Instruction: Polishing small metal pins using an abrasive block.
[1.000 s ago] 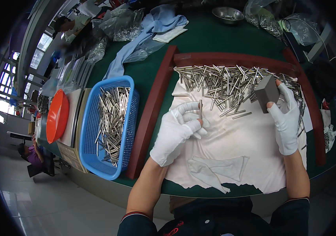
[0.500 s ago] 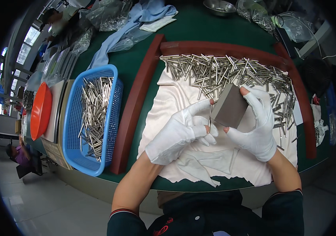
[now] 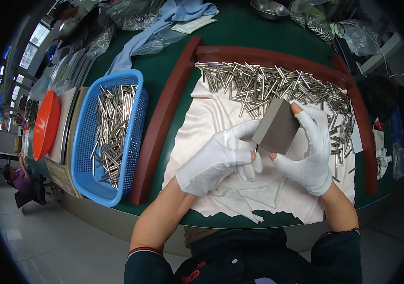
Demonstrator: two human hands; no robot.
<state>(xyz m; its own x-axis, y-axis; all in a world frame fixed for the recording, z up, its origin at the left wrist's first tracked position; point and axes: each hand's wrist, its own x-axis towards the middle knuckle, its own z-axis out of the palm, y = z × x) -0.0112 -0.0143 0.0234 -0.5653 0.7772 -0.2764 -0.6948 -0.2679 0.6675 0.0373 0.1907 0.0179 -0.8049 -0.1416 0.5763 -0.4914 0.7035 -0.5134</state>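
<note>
A grey-brown rectangular block [image 3: 279, 128] is gripped between the thumb and fingers of my right hand [image 3: 311, 154], tilted above the pale cloth [image 3: 195, 125]. My left hand [image 3: 218, 158] is closed on a thin metal pin [image 3: 257, 148] at the block's lower left edge. Most of that pin is hidden by the fingers and the block. Both hands wear white gloves with some fingertips bare. Beyond the block, many loose metal pins [image 3: 259, 83] are heaped on the cloth, spreading down its right side. A crumpled white rag [image 3: 259, 191] lies below my hands.
Dark red wooden bars [image 3: 166, 118] border the cloth on the left, back and right. To the left stands a blue plastic basket [image 3: 75, 151] with metal pins inside, and past it an orange-red bowl [image 3: 47, 125]. A metal bowl [image 3: 269, 8] and plastic bags sit at the back.
My left fingers have moved up against the block, and the pin, earlier largely visible, is now mostly covered. The right hand keeps its hold on the block. The whole view has shifted slightly.
</note>
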